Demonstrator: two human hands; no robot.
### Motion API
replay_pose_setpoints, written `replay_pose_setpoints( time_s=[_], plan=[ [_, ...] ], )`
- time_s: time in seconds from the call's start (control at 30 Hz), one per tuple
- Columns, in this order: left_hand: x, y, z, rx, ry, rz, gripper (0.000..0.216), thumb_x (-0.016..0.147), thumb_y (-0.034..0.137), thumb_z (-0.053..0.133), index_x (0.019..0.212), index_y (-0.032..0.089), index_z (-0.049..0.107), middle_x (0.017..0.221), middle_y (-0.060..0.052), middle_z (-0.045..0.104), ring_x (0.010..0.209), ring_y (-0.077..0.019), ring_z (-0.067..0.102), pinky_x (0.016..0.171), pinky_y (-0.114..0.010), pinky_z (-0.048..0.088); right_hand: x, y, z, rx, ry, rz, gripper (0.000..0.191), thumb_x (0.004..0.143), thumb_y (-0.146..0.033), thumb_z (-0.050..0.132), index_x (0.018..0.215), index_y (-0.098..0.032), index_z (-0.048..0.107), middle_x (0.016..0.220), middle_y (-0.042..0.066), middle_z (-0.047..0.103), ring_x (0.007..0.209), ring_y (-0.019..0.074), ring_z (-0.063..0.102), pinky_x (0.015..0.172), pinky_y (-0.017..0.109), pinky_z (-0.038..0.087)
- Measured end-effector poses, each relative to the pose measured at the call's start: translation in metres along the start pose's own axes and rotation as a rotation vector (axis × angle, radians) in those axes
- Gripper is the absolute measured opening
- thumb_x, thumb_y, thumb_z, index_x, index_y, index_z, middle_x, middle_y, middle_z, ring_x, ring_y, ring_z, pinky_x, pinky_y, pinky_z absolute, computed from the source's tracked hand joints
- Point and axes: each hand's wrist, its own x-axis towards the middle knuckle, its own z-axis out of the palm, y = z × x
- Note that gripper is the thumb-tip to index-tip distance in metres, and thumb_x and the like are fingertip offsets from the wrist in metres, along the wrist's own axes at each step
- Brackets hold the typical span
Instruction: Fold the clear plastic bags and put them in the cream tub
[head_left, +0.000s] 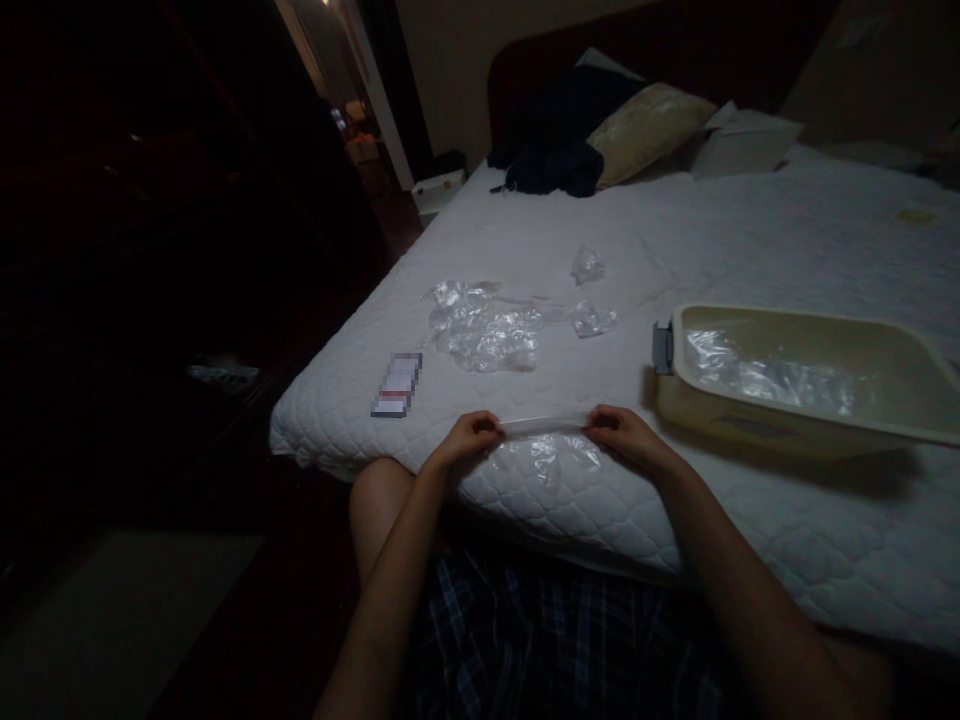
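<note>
A clear plastic bag is stretched taut along its top edge between my two hands, its lower part hanging over the front edge of the bed. My left hand pinches the bag's left corner. At the right corner, my right hand grips it the same way. Just beyond lies a loose heap of clear plastic bags, with a crumpled bag and another small bag to its right. A phone, its screen blurred out, rests left of my left hand.
A cream plastic bin with a grey latch stands on the right, clear plastic inside it. White quilted bedding covers the bed. Dark clothing and a beige pillow lie near the headboard. A doorway opens at the back left.
</note>
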Motion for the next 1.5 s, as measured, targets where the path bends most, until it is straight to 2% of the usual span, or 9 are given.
replay_pose_setpoints(
  time_s=[0.27, 0.4, 0.57, 0.87, 1.0, 1.07, 1.3, 1.4, 1.5],
  plan=[
    [-0.001, -0.002, -0.003, 0.025, 0.000, 0.063, 0.024, 0.060, 0.026, 0.067, 0.078, 0.013, 0.058, 0.063, 0.001, 0.055, 0.050, -0.0074, 0.050, 0.047, -0.019, 0.036, 0.001, 0.001, 0.000, -0.141, 0.157, -0.140, 0.020, 0.063, -0.034, 0.060, 0.071, -0.017, 0.054, 0.065, 0.000, 0.053, 0.060, 0.0127, 0.049, 0.056, 0.025, 0.038],
    [-0.005, -0.001, -0.002, 0.124, -0.009, 0.188, 0.016, 0.063, 0.021, 0.063, 0.077, 0.014, 0.059, 0.071, -0.001, 0.056, 0.059, -0.0090, 0.051, 0.056, -0.021, 0.040, -0.003, -0.001, 0.002, -0.270, 0.196, -0.242, 0.011, 0.066, -0.027, 0.056, 0.070, -0.017, 0.056, 0.071, 0.002, 0.055, 0.067, 0.0149, 0.052, 0.062, 0.026, 0.040],
    [-0.013, 0.002, -0.001, 0.347, -0.003, 0.440, 0.007, 0.068, 0.013, 0.055, 0.070, 0.015, 0.062, 0.088, -0.006, 0.058, 0.084, -0.0149, 0.054, 0.076, -0.027, 0.041, -0.017, -0.004, 0.005, -0.503, 0.136, -0.420, 0.011, 0.072, -0.017, 0.047, 0.075, -0.018, 0.057, 0.081, 0.005, 0.056, 0.078, 0.0167, 0.053, 0.070, 0.029, 0.042],
    [-0.024, 0.006, -0.001, 0.637, -0.048, 0.414, 0.014, 0.069, 0.010, 0.050, 0.070, 0.017, 0.061, 0.104, -0.006, 0.056, 0.092, -0.0165, 0.053, 0.078, -0.027, 0.042, -0.030, 0.004, -0.004, -0.948, 0.071, -0.623, 0.023, 0.072, -0.009, 0.046, 0.084, -0.018, 0.064, 0.097, 0.011, 0.060, 0.091, 0.0217, 0.053, 0.078, 0.037, 0.041],
    [-0.029, 0.010, 0.005, 0.671, 0.038, 0.441, 0.011, 0.070, 0.014, 0.049, 0.075, 0.017, 0.059, 0.113, -0.006, 0.049, 0.073, -0.0102, 0.052, 0.067, -0.023, 0.042, -0.032, 0.002, -0.003, -1.016, 0.086, -0.623, 0.021, 0.072, -0.011, 0.048, 0.084, -0.017, 0.064, 0.097, 0.012, 0.060, 0.091, 0.0223, 0.053, 0.077, 0.038, 0.041],
    [-0.032, 0.013, 0.008, 0.693, 0.085, 0.452, 0.012, 0.070, 0.015, 0.049, 0.078, 0.017, 0.058, 0.105, -0.006, 0.050, 0.067, -0.0090, 0.050, 0.065, -0.023, 0.041, -0.033, -0.003, -0.002, -1.015, 0.127, -0.611, 0.023, 0.070, -0.009, 0.047, 0.085, -0.017, 0.063, 0.098, 0.012, 0.060, 0.091, 0.0223, 0.052, 0.077, 0.037, 0.041],
    [-0.036, 0.032, 0.020, 0.798, 0.137, 0.501, 0.016, 0.064, 0.010, 0.044, 0.071, 0.017, 0.056, 0.077, -0.003, 0.050, 0.075, -0.0148, 0.048, 0.070, -0.026, 0.038, -0.038, -0.042, 0.012, -1.025, 0.319, -0.606, 0.026, 0.062, -0.005, 0.041, 0.074, -0.016, 0.061, 0.080, 0.009, 0.059, 0.077, 0.0209, 0.052, 0.072, 0.032, 0.039],
    [-0.035, 0.037, 0.030, 0.889, 0.101, 0.482, 0.011, 0.066, 0.013, 0.045, 0.066, 0.018, 0.055, 0.072, -0.003, 0.051, 0.074, -0.0158, 0.047, 0.069, -0.027, 0.037, -0.039, -0.058, 0.026, -1.012, 0.340, -0.567, 0.026, 0.061, -0.005, 0.038, 0.069, -0.016, 0.060, 0.071, 0.007, 0.058, 0.069, 0.0185, 0.051, 0.067, 0.029, 0.038],
    [-0.035, 0.036, 0.043, 1.004, 0.029, 0.449, 0.011, 0.069, 0.017, 0.046, 0.068, 0.018, 0.057, 0.071, -0.005, 0.053, 0.074, -0.0172, 0.047, 0.069, -0.028, 0.036, -0.037, -0.066, 0.046, -1.029, 0.276, -0.414, 0.025, 0.065, -0.007, 0.038, 0.071, -0.018, 0.061, 0.071, 0.005, 0.061, 0.068, 0.0161, 0.053, 0.064, 0.025, 0.036]
  ],
)
